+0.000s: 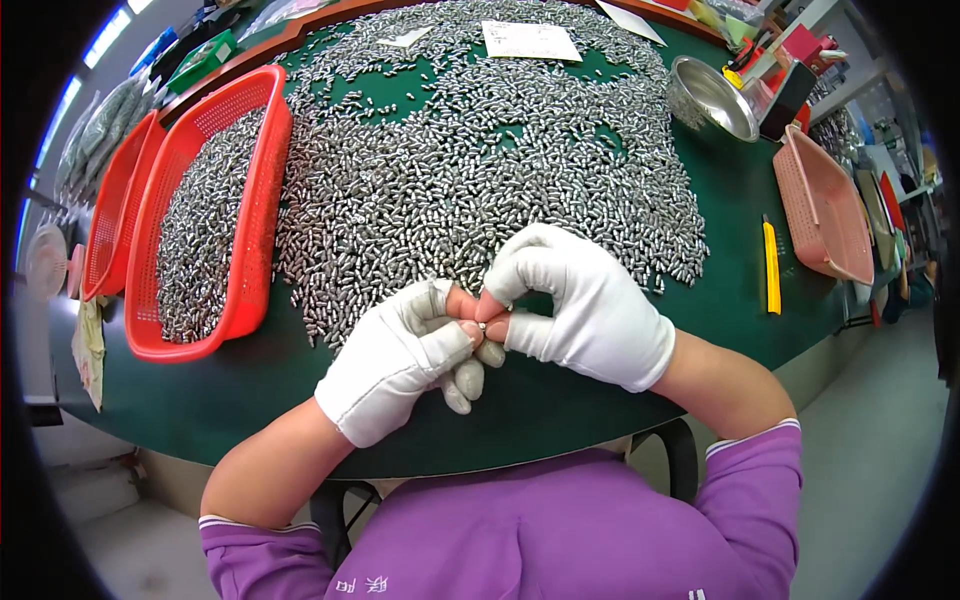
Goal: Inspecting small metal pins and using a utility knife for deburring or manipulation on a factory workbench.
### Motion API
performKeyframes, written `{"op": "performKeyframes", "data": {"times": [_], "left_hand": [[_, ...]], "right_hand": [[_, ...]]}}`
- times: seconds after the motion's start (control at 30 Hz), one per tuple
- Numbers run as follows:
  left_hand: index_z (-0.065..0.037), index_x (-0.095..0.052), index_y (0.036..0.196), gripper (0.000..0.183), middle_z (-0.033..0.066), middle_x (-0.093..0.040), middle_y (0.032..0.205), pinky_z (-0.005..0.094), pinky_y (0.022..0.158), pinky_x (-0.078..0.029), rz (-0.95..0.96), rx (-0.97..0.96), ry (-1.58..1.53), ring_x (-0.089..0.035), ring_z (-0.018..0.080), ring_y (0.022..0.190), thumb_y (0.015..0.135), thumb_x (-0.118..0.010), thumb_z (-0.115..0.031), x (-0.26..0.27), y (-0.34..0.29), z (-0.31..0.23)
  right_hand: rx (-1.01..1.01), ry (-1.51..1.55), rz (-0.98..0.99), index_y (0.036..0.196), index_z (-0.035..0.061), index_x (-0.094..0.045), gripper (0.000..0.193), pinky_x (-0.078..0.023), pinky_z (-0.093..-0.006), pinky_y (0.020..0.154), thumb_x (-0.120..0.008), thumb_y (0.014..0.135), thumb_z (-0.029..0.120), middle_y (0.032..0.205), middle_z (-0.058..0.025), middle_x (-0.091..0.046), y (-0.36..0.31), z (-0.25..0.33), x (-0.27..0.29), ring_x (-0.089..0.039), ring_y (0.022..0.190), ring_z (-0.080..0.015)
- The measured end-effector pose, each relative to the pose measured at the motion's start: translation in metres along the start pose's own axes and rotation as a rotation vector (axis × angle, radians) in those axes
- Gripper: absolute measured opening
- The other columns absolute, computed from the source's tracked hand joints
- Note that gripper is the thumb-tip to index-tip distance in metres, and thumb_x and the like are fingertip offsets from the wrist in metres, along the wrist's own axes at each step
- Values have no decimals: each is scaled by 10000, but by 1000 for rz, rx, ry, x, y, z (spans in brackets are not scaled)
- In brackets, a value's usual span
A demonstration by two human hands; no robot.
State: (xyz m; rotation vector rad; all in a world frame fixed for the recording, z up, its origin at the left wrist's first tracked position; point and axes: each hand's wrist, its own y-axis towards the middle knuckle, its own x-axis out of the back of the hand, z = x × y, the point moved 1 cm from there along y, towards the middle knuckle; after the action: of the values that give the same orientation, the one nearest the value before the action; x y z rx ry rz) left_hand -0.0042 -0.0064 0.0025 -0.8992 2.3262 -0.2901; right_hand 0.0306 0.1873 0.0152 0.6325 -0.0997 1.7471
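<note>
My left hand [405, 352] and my right hand [570, 305] meet above the near part of the green table, both in white gloves with bare thumb and index fingertips. Between these fingertips sits a small silver metal part [483, 326], mostly covered, pinched from both sides. Just beyond my hands spreads a wide layer of loose silver metal parts [480, 170], small and elongated. Both hands are closed, the left one with its other gloved fingers curled underneath.
A red plastic basket [277, 180] full of silver parts stands at the left, another red basket [105, 240] beside it. At the right are a metal bowl [735, 105], a yellow cutter knife [771, 268] and a pink basket [810, 210]. Paper sheets [530, 41] lie on the parts.
</note>
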Motion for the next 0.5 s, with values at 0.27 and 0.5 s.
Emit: {"op": "performKeyframes", "data": {"times": [0.27,0.5], "left_hand": [[-63,-536,972,164,82,-632,829,217,496,-467,-70,-39,14,-577,106,575,924,-598,-206,-5,0,2],[-69,-538,954,222,68,-625,793,202,455,-425,-117,-52,69,-551,98,515,922,-607,-278,-6,0,2]], "right_hand": [[95,-71,-77,812,74,-664,123,-488,-347,689,-724,704,70,793,-73,-616,0,-1,0,-597,762,-251],[121,-138,-83,808,62,-657,102,-492,-367,687,-707,720,76,799,-90,-615,0,-2,-1,-598,768,-275]]}}
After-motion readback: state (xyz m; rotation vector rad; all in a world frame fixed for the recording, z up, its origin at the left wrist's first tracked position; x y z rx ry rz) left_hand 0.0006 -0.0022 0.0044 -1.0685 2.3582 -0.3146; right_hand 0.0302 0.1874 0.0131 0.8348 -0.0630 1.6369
